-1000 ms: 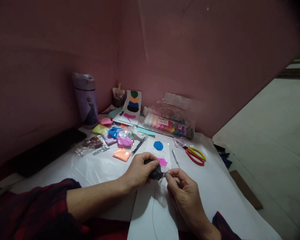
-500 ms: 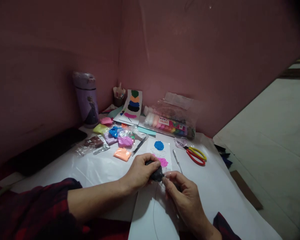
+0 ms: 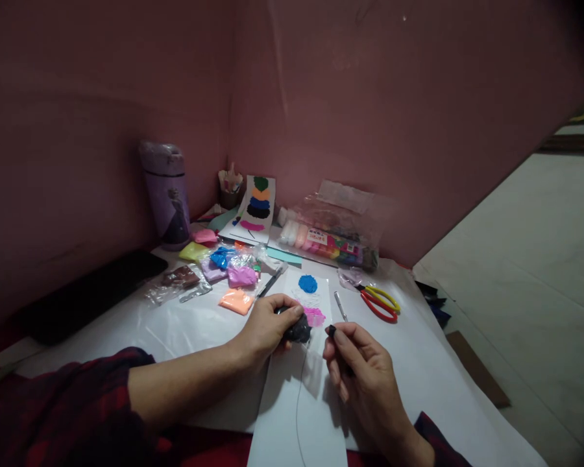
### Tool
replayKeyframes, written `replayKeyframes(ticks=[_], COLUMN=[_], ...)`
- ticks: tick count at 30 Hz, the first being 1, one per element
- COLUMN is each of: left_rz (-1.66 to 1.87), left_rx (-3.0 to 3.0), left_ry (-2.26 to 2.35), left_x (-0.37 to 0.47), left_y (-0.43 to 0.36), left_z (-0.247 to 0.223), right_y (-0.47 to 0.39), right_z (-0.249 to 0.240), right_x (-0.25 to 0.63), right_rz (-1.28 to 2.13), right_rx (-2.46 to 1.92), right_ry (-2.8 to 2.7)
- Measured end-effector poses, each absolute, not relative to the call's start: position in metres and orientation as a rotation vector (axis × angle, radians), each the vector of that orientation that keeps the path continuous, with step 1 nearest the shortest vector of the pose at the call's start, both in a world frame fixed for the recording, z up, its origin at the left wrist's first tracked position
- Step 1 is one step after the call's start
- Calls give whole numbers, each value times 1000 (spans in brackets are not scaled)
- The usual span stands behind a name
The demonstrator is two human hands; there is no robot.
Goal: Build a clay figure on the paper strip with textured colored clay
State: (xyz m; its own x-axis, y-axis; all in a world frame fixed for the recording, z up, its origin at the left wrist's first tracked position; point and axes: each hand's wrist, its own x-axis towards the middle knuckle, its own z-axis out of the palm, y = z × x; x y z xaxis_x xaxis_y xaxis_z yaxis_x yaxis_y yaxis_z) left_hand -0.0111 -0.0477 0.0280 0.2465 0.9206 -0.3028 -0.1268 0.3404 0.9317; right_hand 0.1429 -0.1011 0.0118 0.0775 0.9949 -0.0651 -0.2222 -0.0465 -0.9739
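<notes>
The right hand (image 3: 363, 363) had just drawn apart from the black lump (image 3: 298, 329), its grip pinching a small black piece (image 3: 331, 331), while the left hand's (image 3: 265, 327) grip clasped the lump above the white paper (image 3: 279, 415); a portion had apparently been torn off.

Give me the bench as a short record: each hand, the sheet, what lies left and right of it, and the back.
left hand: fingers gripping a black lump
right hand: fingers pinching a small black piece
contact: black lump and small piece apart
white sheet: blue patch farther off, pink patch nearer
left of sheet: colored packets, the peach one nearest
right of sheet: silver pen, red-and-yellow-handled scissors
back: purple bottle, upright
</notes>
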Motion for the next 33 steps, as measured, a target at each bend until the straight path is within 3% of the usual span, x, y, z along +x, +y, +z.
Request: replayKeyframes(ticks=[15, 33], left_rz=[912, 884], left_rx=[914, 932], left_ry=[1067, 1089], left_x=[-15, -15], left_y=[-44, -45], left_z=[31, 34], right_y=[-96, -103], right_z=[21, 24], right_x=[147, 149], right_rz=[1675, 1459], right_rx=[-919, -864], right_ry=[-553, -604])
